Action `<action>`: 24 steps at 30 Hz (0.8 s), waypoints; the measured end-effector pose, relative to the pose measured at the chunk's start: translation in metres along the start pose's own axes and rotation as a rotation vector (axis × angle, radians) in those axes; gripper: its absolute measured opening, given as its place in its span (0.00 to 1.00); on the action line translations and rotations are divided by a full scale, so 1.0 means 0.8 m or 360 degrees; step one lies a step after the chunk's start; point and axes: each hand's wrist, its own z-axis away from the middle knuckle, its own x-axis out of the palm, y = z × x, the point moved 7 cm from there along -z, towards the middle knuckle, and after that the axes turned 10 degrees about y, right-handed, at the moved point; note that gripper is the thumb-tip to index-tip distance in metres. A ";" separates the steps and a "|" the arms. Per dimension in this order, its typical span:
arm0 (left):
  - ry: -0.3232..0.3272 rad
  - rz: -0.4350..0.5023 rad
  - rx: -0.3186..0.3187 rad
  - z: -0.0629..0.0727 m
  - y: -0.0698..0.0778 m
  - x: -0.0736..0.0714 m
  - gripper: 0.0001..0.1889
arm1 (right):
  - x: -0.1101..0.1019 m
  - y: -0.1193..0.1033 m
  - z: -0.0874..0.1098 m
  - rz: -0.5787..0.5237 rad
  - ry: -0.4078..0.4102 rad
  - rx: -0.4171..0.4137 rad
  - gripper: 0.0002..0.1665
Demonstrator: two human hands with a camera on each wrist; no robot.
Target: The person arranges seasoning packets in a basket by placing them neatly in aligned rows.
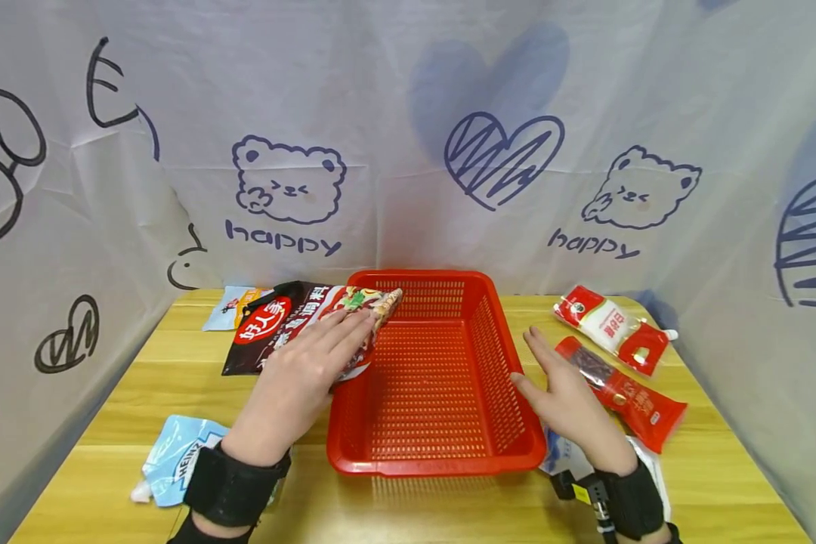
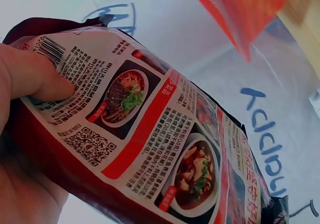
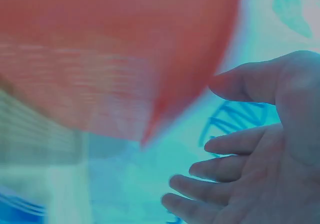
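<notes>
Left hand (image 1: 307, 364) pinches the packet (image 2: 145, 139), long axis ten-to-four o'clock in left-wrist view, barcode (image 2: 51, 51) toward ten; right hand (image 1: 574, 400) spread

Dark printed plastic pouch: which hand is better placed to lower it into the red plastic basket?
Probably the left hand: it grips the pouch, which overhangs the basket; the right hand, opposite, holds nothing.
</notes>
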 end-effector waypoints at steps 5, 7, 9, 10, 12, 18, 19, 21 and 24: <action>0.0057 0.0023 0.0054 -0.006 0.015 -0.002 0.39 | -0.028 -0.020 0.004 -0.0065 0.0144 0.0024 0.43; 0.0079 0.0035 0.0076 -0.007 0.020 0.000 0.38 | -0.035 -0.032 0.005 -0.0143 0.0223 -0.0020 0.42; 0.0097 0.0050 0.0100 -0.009 0.026 0.002 0.38 | -0.037 -0.044 0.005 -0.0253 0.0278 -0.0040 0.40; 0.0104 0.0060 0.0111 -0.010 0.029 0.003 0.38 | -0.037 -0.050 0.005 -0.0319 0.0295 -0.0024 0.40; 0.0110 0.0074 0.0127 -0.013 0.034 0.004 0.38 | -0.036 -0.058 0.004 -0.0432 0.0313 0.0061 0.39; 0.0124 0.0095 0.0185 -0.017 0.048 0.005 0.36 | -0.015 -0.079 -0.006 -0.0772 0.0311 0.0321 0.36; 0.0131 0.0094 0.0196 -0.017 0.050 0.006 0.36 | -0.008 -0.084 -0.008 -0.0835 0.0297 0.0333 0.35; 0.0140 0.0093 0.0204 -0.017 0.053 0.005 0.35 | 0.005 -0.092 -0.015 -0.0961 0.0268 0.0333 0.35; 0.0153 0.0082 0.0222 -0.017 0.058 0.004 0.35 | 0.024 -0.102 -0.022 -0.1121 0.0225 0.0340 0.37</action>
